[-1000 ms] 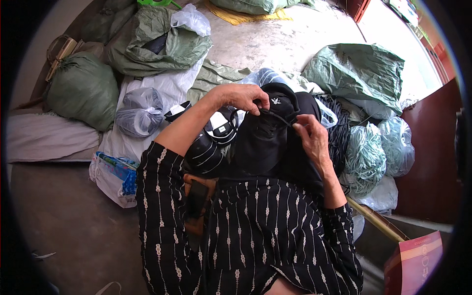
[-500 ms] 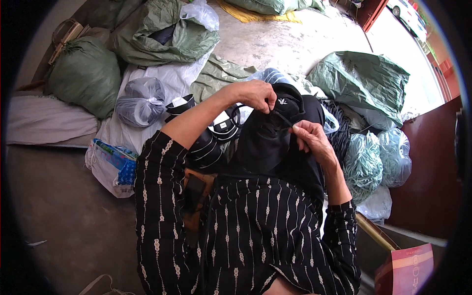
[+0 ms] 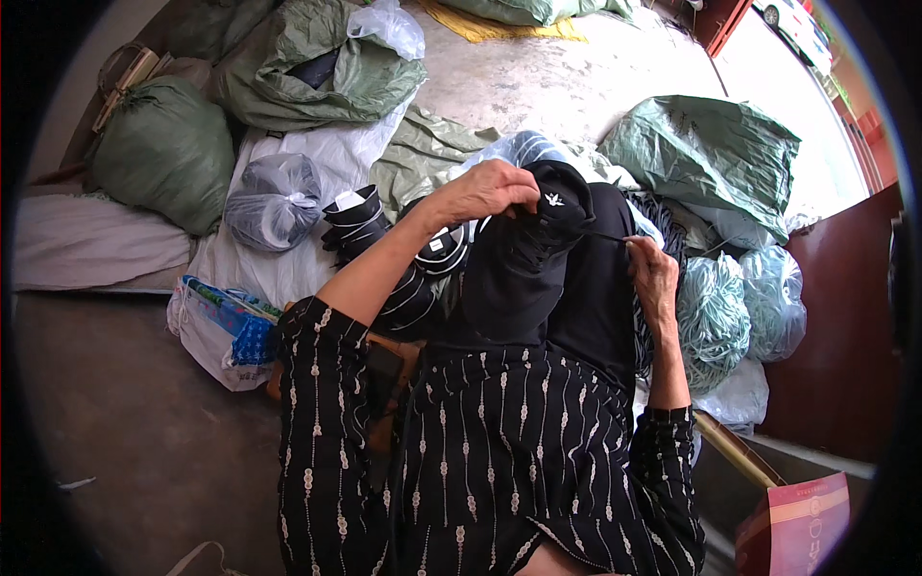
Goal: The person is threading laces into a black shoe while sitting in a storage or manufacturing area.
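While left hand [image 3: 485,192] pinches at black shoe [image 3: 517,283] mid-frame, right hand [image 3: 654,278] grips lace [image 3: 607,236]. Best drawn evenly, untwisted.

One head-worn fisheye view faces down from close above the left hand [image 3: 485,190] and right hand [image 3: 655,278], the lap [image 3: 597,302] nearer, floor [image 3: 538,79] beyond them.

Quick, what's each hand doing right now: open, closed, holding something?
Left hand: closed at the black shoe; exactly what it pinches can't be told.
Right hand: closed, holding a black lace.
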The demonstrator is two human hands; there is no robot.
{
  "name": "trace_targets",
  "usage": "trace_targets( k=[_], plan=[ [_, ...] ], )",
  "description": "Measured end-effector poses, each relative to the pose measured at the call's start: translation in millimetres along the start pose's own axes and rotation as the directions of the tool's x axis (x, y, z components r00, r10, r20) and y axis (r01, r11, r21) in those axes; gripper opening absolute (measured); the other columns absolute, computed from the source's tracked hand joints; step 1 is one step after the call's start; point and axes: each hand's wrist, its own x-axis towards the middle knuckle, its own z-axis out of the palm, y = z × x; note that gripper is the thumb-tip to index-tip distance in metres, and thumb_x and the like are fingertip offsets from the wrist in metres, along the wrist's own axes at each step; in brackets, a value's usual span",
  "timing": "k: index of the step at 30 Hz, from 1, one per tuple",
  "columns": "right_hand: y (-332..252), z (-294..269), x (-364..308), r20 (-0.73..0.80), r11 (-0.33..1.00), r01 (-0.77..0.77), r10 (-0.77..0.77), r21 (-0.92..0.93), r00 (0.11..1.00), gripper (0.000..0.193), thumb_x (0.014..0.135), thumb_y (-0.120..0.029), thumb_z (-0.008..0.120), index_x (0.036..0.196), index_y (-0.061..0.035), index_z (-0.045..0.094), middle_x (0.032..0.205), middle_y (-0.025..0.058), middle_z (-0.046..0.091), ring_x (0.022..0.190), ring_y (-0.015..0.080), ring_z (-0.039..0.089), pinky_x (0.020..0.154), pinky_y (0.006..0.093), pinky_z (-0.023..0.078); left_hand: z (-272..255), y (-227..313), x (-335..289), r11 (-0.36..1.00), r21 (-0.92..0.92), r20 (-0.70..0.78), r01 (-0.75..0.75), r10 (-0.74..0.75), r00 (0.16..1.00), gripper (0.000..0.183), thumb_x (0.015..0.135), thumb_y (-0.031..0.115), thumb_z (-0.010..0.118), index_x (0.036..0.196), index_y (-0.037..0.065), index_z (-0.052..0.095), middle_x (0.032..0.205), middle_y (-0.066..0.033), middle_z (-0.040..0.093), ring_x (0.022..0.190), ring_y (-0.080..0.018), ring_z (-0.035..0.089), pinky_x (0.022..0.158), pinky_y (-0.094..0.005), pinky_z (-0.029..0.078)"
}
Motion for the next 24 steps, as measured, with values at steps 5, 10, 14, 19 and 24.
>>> trace_targets(
  k=[5, 10, 14, 19, 24],
  plan=[
    [33.0, -39.2, -34.7, 0.330, 0.950, -0.228, 0.149, 0.215, 0.932, 0.017, 0.087, -0.020, 0.060, 0.085, -0.0040, 0.064, 0.056, 0.0042, 0.055, 0.045, 0.0106, 0.050, 0.045, 0.0246, 0.038, 5.6, -8.6, -2.5, 0.975, -0.217, -0.121, 0.038, -0.066, 0.990, 0.017, 0.091, 0.014, 0.053, 0.096, 0.003, 0.065, 0.092, -0.0046, 0.065, 0.088, -0.0140, 0.060, 0.070, -0.0262, 0.051],
    [62.3, -83.7, -100.8, 0.533, 0.577, -0.622, 0.344, 0.530, 0.773, 0.029, 0.086, -0.023, 0.062, 0.104, -0.0005, 0.062, 0.053, -0.0038, 0.047, 0.043, 0.0036, 0.041, 0.040, 0.0188, 0.031, 6.1, -12.8, -6.9, 0.545, 0.808, -0.289, -0.224, 0.698, 0.656, 0.010, 0.082, 0.010, 0.055, 0.086, 0.006, 0.064, 0.089, -0.0108, 0.063, 0.086, -0.0260, 0.061, 0.068, -0.0319, 0.053],
    [113.5, -86.5, -135.1, 0.356, -0.478, -0.216, 0.224, 0.852, 0.908, 0.034, 0.092, -0.014, 0.053, 0.125, -0.0050, 0.052, 0.069, -0.0017, 0.054, 0.047, 0.0040, 0.038, 0.047, 0.0190, 0.033, -33.1, -33.2, -11.2, 0.473, 0.874, -0.343, 0.113, 0.435, 0.833, 0.017, 0.081, 0.011, 0.056, 0.096, 0.010, 0.065, 0.091, -0.0066, 0.065, 0.083, -0.0222, 0.063, 0.067, -0.0302, 0.053],
    [181.6, -100.7, -140.3, 0.339, -0.525, 0.031, 0.591, 0.850, 0.732, 0.031, 0.092, -0.007, 0.050, 0.122, -0.0069, 0.055, 0.105, 0.0116, 0.065, 0.067, 0.0100, 0.058, 0.062, 0.0241, 0.047, -96.6, -88.0, -8.7, 0.851, -0.519, -0.611, -0.083, -0.302, 0.732, 0.024, 0.092, 0.018, 0.051, 0.103, -0.002, 0.061, 0.094, -0.0096, 0.065, 0.082, -0.0200, 0.063, 0.075, -0.0337, 0.053],
    [195.7, -109.7, -143.3, 0.220, -0.387, 0.087, 0.680, 0.918, 0.700, 0.028, 0.091, -0.002, 0.049, 0.119, 0.0011, 0.054, 0.116, 0.0135, 0.061, 0.094, 0.0193, 0.065, 0.078, 0.0300, 0.055, -203.0, -106.5, -54.2, 0.729, -0.597, -0.678, -0.334, -0.237, 0.696, 0.019, 0.091, 0.006, 0.047, 0.103, -0.004, 0.058, 0.092, -0.0147, 0.064, 0.080, -0.0236, 0.063, 0.074, -0.0354, 0.054]
  ],
)
